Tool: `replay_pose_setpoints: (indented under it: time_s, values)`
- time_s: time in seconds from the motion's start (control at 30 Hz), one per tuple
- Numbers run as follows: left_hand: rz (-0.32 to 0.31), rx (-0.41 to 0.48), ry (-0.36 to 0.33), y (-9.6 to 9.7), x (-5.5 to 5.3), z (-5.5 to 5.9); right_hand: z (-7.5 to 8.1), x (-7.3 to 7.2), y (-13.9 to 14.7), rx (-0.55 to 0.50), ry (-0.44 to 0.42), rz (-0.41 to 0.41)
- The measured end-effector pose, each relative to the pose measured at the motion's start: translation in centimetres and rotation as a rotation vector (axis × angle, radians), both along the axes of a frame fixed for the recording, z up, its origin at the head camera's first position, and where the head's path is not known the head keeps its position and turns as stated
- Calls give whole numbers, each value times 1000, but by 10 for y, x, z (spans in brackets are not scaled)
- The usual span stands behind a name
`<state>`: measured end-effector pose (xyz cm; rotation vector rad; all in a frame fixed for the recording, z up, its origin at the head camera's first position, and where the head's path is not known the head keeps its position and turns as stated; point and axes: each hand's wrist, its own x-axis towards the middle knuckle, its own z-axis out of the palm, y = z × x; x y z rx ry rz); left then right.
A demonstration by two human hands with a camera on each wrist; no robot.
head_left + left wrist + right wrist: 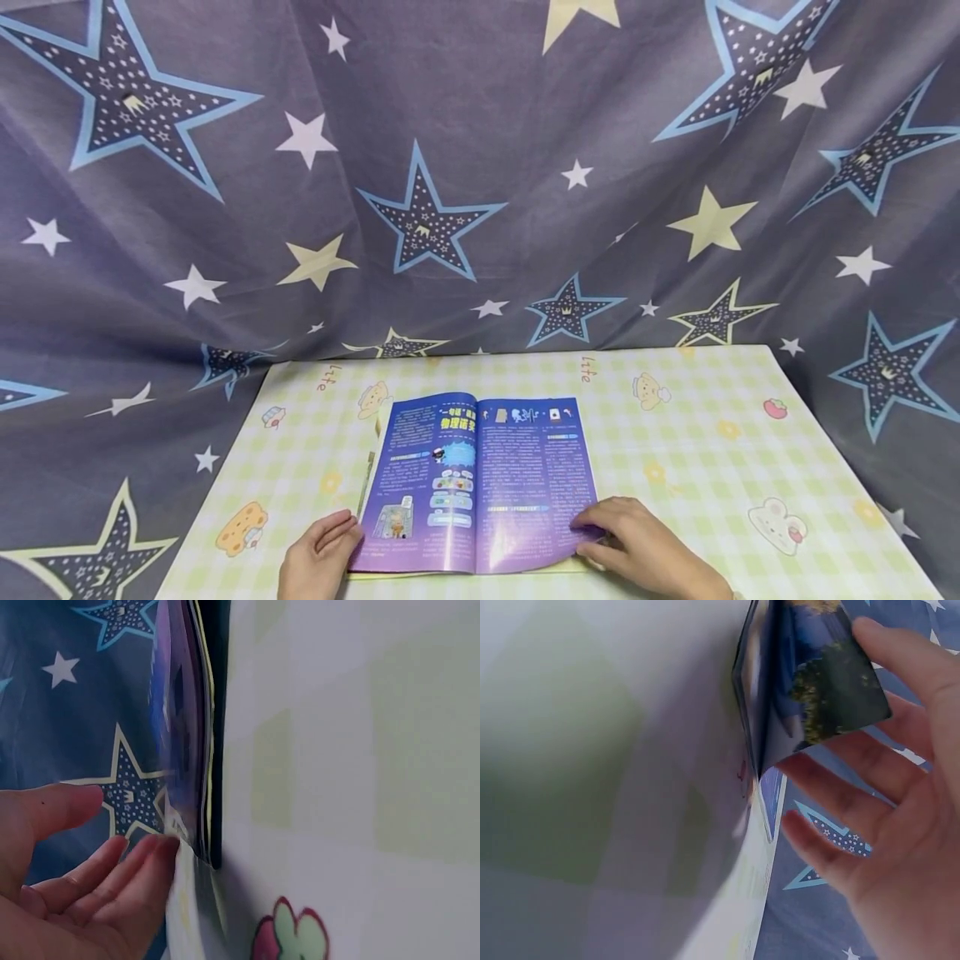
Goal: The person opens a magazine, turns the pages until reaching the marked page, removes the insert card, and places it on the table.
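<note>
An open magazine (517, 475) with blue-purple pages of dense text lies on the table in the head view. My left hand (318, 554) is at its lower left corner, fingers loosely bent. In the left wrist view that hand's fingertips are against or close by the magazine's edge (196, 750), while the thumb stands apart from it. At the lower right corner, my right hand (637, 537) holds a page between thumb and fingers. The right wrist view shows this lifted page (840, 697), with a dark tree picture on the side facing the camera; some fingers lie partly behind it.
A green-and-white checked cloth (697, 467) with cartoon prints covers the table. Behind it hangs a dark grey-purple curtain (480, 100) with stars. Something thin and pale, perhaps another page edge, sticks out along the magazine's left side.
</note>
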<state>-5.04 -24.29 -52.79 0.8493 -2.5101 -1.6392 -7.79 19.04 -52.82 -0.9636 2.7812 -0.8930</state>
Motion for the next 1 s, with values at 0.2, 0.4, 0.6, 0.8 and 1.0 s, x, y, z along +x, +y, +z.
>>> replay_pose_setpoints:
  time_s: [0.2,0.4,0.6,0.8,1.0]
  values:
    - [-39,-30,15,8,-5,4,-3,1,-3,-59,246,-124]
    - [-89,1,77,29,-12,9,-2,-1,-9,-34,217,-265]
    - [-183,68,167,55,-21,12,-3,-1,-14,-123,211,-239]
    - [-340,120,273,81,-30,12,-1,-2,-22,-233,253,-177]
    - [-469,192,302,104,-35,14,6,-1,-29,-266,188,-73]
